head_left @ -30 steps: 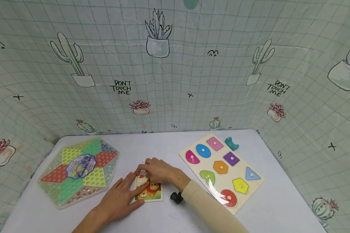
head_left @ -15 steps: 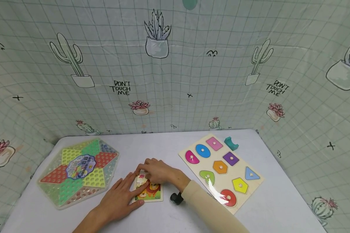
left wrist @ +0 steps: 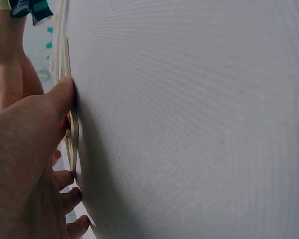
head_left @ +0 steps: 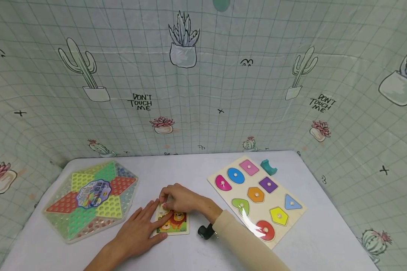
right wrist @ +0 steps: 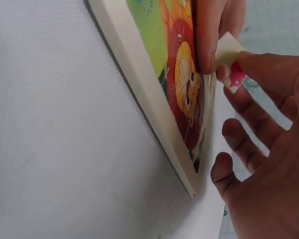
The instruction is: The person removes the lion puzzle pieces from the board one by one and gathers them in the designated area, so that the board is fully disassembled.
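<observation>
A small framed jigsaw puzzle (head_left: 179, 227) with a lion picture lies on the white table, in front of the person. The left hand (head_left: 135, 233) rests with extended fingers over its left side, the index finger across the picture and the thumb at the near edge. Above the far left corner, the right hand (head_left: 184, 199) pinches a small puzzle piece (right wrist: 235, 78) between thumb and index finger. This piece is pale with a pink patch and stands tilted in the right wrist view. Beside it, left-hand fingertips (right wrist: 207, 62) touch the puzzle. The other right fingers are loosely bent.
To the left lies a hexagonal Chinese checkers board (head_left: 91, 201). On the right is a wooden shape board (head_left: 257, 210) with several knobbed pieces, a teal curved block (head_left: 269, 167) behind it. A small black device (head_left: 205, 232) shows beside the right sleeve.
The right hand has shifted slightly, and its thumb and index finger now arch with a gap between them at the puzzle's far left corner. The left hand stays in place.
</observation>
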`<state>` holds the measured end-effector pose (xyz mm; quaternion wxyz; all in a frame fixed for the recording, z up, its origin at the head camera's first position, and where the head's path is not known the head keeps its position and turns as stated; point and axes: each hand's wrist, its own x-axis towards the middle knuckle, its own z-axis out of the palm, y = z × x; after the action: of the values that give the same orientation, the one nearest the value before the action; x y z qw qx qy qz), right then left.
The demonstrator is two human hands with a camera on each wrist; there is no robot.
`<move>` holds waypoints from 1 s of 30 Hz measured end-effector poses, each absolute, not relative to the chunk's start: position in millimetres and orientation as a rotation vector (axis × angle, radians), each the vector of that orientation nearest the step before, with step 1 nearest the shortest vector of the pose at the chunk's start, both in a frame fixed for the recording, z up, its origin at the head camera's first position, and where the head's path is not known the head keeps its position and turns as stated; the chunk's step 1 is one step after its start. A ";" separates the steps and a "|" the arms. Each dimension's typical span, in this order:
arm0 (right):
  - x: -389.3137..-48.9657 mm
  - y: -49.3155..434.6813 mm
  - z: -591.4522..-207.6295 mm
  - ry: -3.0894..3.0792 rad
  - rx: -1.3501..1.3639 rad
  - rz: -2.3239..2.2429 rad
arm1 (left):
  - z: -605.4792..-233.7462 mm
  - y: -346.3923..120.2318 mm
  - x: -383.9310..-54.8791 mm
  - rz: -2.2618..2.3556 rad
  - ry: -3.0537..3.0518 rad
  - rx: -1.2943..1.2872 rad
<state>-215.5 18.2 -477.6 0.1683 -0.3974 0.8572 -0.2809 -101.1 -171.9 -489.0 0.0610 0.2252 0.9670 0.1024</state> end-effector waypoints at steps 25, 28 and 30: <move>-221.1 71.3 -449.6 2.287 -0.760 -1.133 | -489.9 -170.3 -101.4 0.308 2.928 0.656; -222.0 85.1 -447.5 2.287 -0.724 -1.082 | -490.3 -170.0 -101.2 0.304 2.933 0.652; -222.1 92.2 -448.3 2.289 -0.701 -1.054 | -490.8 -169.8 -101.0 0.297 2.941 0.653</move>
<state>-222.1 92.2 -448.3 0.2602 -0.2587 0.8450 -0.3891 -101.0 -169.8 -490.8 0.0573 0.2155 0.9699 0.0981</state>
